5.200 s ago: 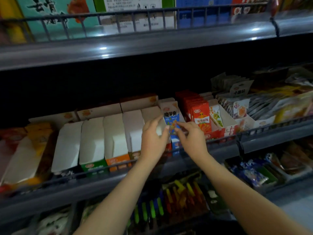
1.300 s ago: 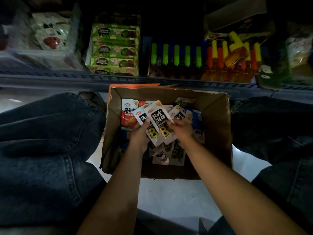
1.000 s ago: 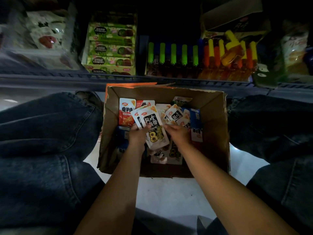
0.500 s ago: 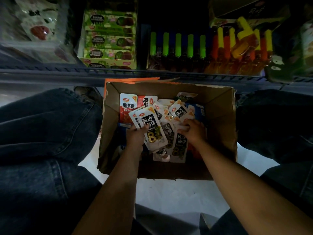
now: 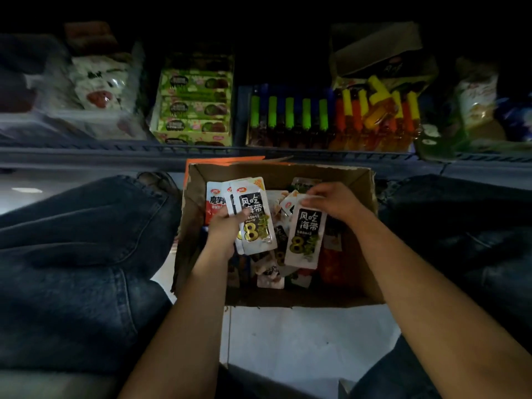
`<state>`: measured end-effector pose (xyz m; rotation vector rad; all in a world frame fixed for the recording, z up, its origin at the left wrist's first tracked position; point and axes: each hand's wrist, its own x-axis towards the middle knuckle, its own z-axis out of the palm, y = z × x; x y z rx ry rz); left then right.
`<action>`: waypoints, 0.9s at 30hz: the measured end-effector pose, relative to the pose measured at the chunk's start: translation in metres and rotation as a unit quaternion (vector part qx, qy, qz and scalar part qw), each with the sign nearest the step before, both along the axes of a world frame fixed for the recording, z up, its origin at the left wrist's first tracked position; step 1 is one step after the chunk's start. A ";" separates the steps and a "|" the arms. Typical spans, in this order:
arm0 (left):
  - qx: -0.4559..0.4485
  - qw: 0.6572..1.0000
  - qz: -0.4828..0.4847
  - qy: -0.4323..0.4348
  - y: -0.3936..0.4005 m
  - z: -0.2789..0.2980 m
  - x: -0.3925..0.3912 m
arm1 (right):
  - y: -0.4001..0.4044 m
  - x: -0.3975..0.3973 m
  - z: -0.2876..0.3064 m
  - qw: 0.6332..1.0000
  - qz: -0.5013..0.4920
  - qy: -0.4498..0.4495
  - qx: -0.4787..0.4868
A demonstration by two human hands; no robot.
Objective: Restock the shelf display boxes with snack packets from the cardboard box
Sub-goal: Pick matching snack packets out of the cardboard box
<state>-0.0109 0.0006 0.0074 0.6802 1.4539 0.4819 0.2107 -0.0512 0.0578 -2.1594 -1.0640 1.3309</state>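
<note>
Stack of white-and-black snack packets (image 5: 254, 218) gripped in left hand (image 5: 223, 230), one more packet (image 5: 305, 234) pinched by its top edge in right hand (image 5: 331, 201), both over the open cardboard box (image 5: 371, 226) on the floor. Still gathering, probably; nothing shelved from this batch yet, plenty of loose packets left inside. Knees in jeans (image 5: 86, 240) crowding either side, bottom shelf (image 5: 86, 152) of drinks and boxed snacks just beyond.

Both hands (image 5: 223, 228) (image 5: 334, 201) grip packets (image 5: 305, 236) over dim cardboard box (image 5: 371, 226).
</note>
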 end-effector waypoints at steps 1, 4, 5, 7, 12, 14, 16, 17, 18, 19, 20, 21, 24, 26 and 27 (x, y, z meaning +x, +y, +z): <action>0.013 1.000 -0.018 -0.005 0.001 0.009 0.000 | 0.003 0.002 0.017 1.000 0.006 -0.006 0.016; 0.047 0.995 -0.087 -0.020 0.001 0.042 0.003 | 0.007 0.003 0.067 0.997 0.015 -0.026 0.067; 0.056 0.992 -0.113 -0.028 0.000 0.056 0.005 | 0.008 0.001 0.082 0.996 0.010 -0.027 0.087; 0.065 0.985 -0.145 -0.066 -0.005 0.085 0.009 | 0.008 -0.004 0.109 0.991 0.003 -0.033 0.133; 0.070 0.969 -0.153 -0.182 -0.025 0.153 0.009 | 0.001 -0.019 0.156 0.972 -0.030 -0.073 0.223; 0.079 0.964 -0.153 -0.201 -0.030 0.176 0.007 | -0.003 -0.026 0.170 0.960 -0.047 -0.091 0.262; 0.099 0.958 -0.168 -0.211 -0.031 0.196 0.008 | -0.006 -0.033 0.182 0.948 -0.066 -0.093 0.297; 0.110 0.955 -0.176 -0.212 -0.031 0.206 0.008 | -0.007 -0.036 0.189 0.943 -0.075 -0.095 0.310; 0.122 0.953 -0.183 -0.210 -0.031 0.215 0.009 | -0.007 -0.038 0.195 0.939 -0.084 -0.094 0.320; 0.132 0.952 -0.188 -0.203 -0.030 0.224 0.011 | -0.007 -0.040 0.201 0.934 -0.091 -0.096 0.332; 0.143 0.952 -0.191 -0.191 -0.030 0.231 0.012 | -0.007 -0.040 0.206 0.928 -0.095 -0.102 0.346; 0.156 0.953 -0.190 -0.176 -0.029 0.238 0.014 | -0.007 -0.040 0.211 0.922 -0.098 -0.104 0.359; 0.199 0.956 -0.160 -0.141 -0.020 0.258 0.019 | -0.009 -0.037 0.232 0.919 -0.125 -0.023 0.372; 0.219 0.956 -0.138 -0.136 -0.013 0.274 0.024 | -0.012 -0.033 0.246 0.929 -0.124 0.024 0.349; 0.227 0.956 -0.130 -0.137 -0.009 0.283 0.028 | -0.014 -0.030 0.253 0.935 -0.114 0.021 0.335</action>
